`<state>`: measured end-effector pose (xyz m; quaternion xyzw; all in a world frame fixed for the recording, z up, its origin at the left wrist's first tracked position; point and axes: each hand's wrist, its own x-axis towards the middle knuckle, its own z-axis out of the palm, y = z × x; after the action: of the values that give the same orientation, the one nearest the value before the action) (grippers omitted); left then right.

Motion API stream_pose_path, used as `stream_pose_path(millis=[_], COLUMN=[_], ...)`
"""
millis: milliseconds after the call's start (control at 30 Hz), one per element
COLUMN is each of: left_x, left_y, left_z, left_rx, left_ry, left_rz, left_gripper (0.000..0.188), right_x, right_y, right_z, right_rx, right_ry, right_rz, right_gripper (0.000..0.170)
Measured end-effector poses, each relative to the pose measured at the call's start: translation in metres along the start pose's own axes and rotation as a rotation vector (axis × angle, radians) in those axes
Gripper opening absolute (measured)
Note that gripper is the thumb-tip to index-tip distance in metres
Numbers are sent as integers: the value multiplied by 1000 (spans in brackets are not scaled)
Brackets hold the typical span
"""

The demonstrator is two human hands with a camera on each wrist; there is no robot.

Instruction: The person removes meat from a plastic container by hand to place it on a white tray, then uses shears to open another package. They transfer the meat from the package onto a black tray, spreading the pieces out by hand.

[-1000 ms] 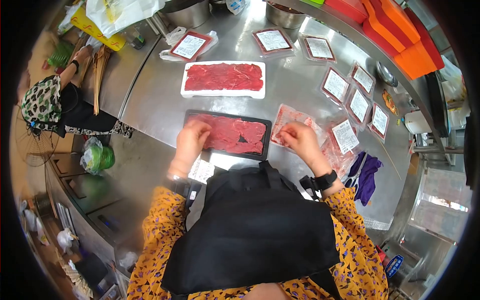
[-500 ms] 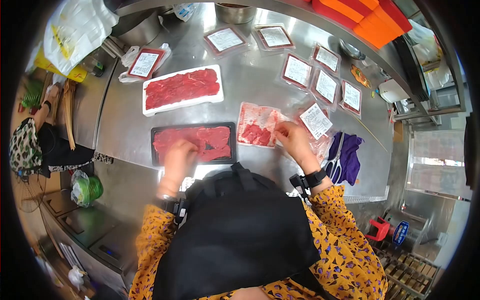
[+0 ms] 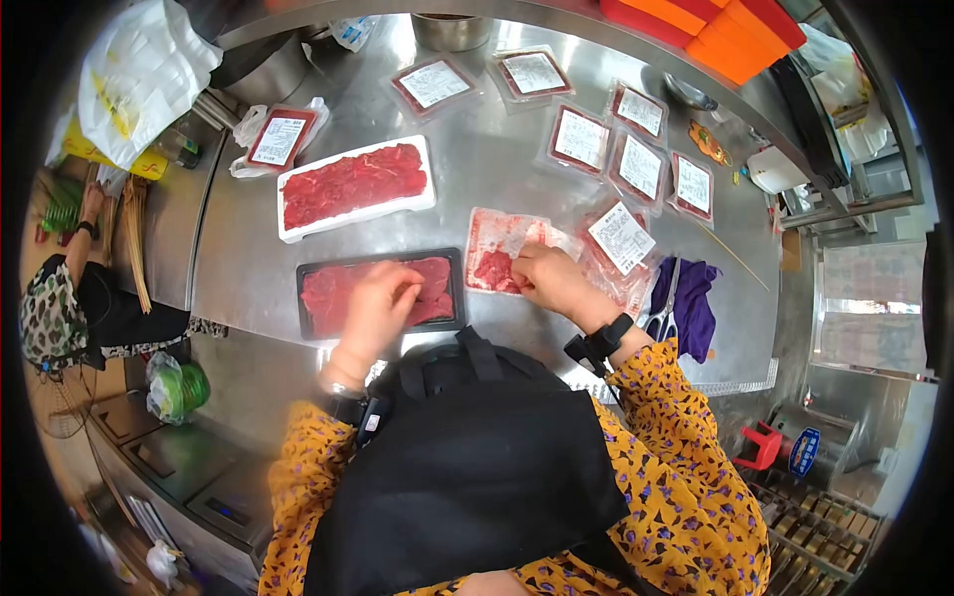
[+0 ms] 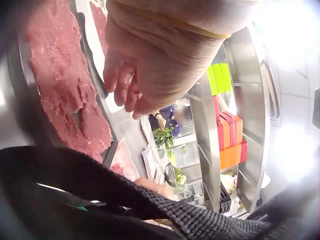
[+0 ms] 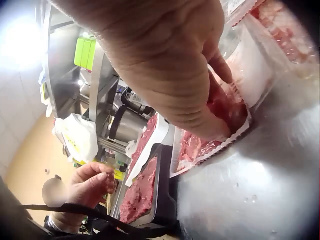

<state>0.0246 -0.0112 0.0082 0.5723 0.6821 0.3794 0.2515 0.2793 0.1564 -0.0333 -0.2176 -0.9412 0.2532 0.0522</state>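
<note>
My right hand reaches into an opened clear plastic pack with red raw meat at its near end. In the right wrist view its thumb and fingers pinch the meat inside the pack's rim. Left of the pack lies a black tray spread with thin raw meat slices. My left hand hovers over this tray, fingers loosely curled. Nothing shows between the left fingers in the left wrist view.
Behind the black tray stands a white tray filled with meat. Several labelled sealed packs lie toward the back and right. Scissors rest on a purple cloth at the right. Another person's arm is at far left.
The head view has turned, so the table appears shifted left. My right hand has moved from the pack's right side in over its meat. My left hand stays around the black tray.
</note>
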Motion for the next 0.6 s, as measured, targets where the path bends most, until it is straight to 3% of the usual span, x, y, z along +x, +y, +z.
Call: stream_pose_path(millis=[100, 200, 333, 367, 500, 600], left_x=[10, 22, 43, 50, 65, 69], left_y=[10, 8, 18, 10, 11, 3], left_z=[8, 24, 42, 52, 87, 108], left_rx=[-47, -115, -278, -278, -301, -443], left_ry=[-28, -87, -249, -291, -416, -462], left_rz=[41, 52, -77, 33, 101, 2], left_gripper=[9, 10, 26, 36, 38, 36], right_x=[-7, -13, -9, -7, -2, -3], right_y=[2, 4, 5, 3, 1, 8], right_z=[-3, 2, -9, -12, -18, -11], right_rx=[269, 978, 1134, 1171, 1245, 1233], right_ry=[108, 97, 123, 133, 143, 230], right_rz=[56, 347, 388, 397, 386, 355], right_gripper=[11, 10, 10, 10, 11, 10])
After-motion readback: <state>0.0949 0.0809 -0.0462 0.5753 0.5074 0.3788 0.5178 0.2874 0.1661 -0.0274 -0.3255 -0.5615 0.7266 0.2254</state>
